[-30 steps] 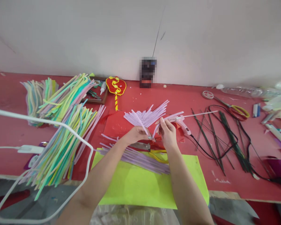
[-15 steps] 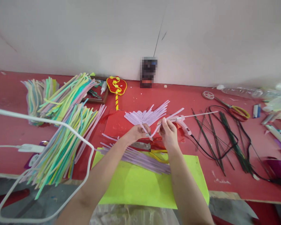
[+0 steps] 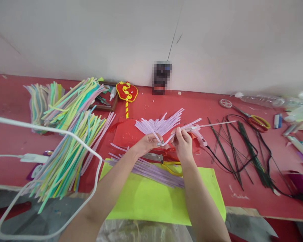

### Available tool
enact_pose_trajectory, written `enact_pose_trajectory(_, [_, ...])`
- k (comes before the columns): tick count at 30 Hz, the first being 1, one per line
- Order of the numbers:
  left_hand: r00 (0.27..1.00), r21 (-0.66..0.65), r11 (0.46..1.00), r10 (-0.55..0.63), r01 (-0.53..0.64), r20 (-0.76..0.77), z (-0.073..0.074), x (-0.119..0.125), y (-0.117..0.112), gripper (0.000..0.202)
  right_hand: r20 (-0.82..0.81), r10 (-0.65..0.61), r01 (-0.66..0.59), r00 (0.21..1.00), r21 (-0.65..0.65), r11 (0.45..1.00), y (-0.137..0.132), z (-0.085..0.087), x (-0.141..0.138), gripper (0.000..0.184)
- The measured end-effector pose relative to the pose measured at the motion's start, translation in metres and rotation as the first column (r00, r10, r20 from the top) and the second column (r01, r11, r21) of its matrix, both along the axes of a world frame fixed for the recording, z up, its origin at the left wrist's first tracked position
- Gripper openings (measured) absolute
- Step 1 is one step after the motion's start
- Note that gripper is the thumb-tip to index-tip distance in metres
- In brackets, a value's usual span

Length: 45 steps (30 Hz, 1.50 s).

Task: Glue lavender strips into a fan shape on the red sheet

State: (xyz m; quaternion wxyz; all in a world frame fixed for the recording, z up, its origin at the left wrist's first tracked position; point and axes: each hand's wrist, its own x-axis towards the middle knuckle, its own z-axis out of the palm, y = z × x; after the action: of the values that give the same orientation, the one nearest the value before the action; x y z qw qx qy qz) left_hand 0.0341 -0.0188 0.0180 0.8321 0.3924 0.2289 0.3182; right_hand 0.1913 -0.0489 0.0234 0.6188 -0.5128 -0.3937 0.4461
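A lilac pipe cleaner (image 3: 168, 139), bent into a V, is held between my two hands. My left hand (image 3: 146, 144) pinches it near the bend, and my right hand (image 3: 183, 143) grips its right arm between thumb and fingers. Just beyond them lies a stack of V-bent lilac pipe cleaners (image 3: 158, 125) on a red sheet (image 3: 123, 134). Straight lilac pipe cleaners (image 3: 154, 173) lie below my wrists, by scissors with yellow handles (image 3: 172, 163), partly hidden. A pale pink glue gun (image 3: 200, 135) rests beyond my right hand.
Multicoloured pipe cleaners (image 3: 70, 158) heap at the left, behind a white hanging cable or frame (image 3: 99, 174). A yellow-green sheet (image 3: 151, 205) covers the front edge. To the right are dark green stems (image 3: 254, 154), a black cord and more scissors (image 3: 259, 122). A red-and-yellow fan-shaped ornament (image 3: 126, 92) lies behind.
The whole view has shifted very slightly. Both hands keep hold of the bent pipe cleaner, with only a small adjustment of the left fingers at the bend.
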Motion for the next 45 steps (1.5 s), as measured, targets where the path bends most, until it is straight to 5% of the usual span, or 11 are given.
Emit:
enact_pose_trajectory(11, [0.994, -0.007, 0.996, -0.091, 0.091, -0.066, 0.0, -0.001, -0.002, 0.046, -0.045, 0.021, -0.02, 0.999, 0.024, 1.0, -0.001, -0.003, -0.001, 0.032])
enact_pose_trajectory(23, [0.994, -0.047, 0.999, -0.015, 0.01, -0.107, -0.005, 0.005, -0.001, 0.056, -0.059, 0.006, -0.006, 0.998, 0.006, 1.0, 0.0, -0.004, 0.002, 0.033])
enact_pose_trajectory(36, [0.997, -0.013, 0.998, -0.057, 0.056, -0.059, -0.008, 0.004, -0.001, 0.05, -0.079, 0.003, -0.001, 0.997, 0.023, 1.0, 0.001, -0.003, 0.001, 0.033])
enact_pose_trajectory(45, [0.964, 0.118, 0.971, -0.183, 0.207, -0.191, -0.012, -0.001, 0.003, 0.049, 0.217, -0.079, 0.065, 0.973, 0.072, 0.995, 0.0, 0.005, 0.0, 0.037])
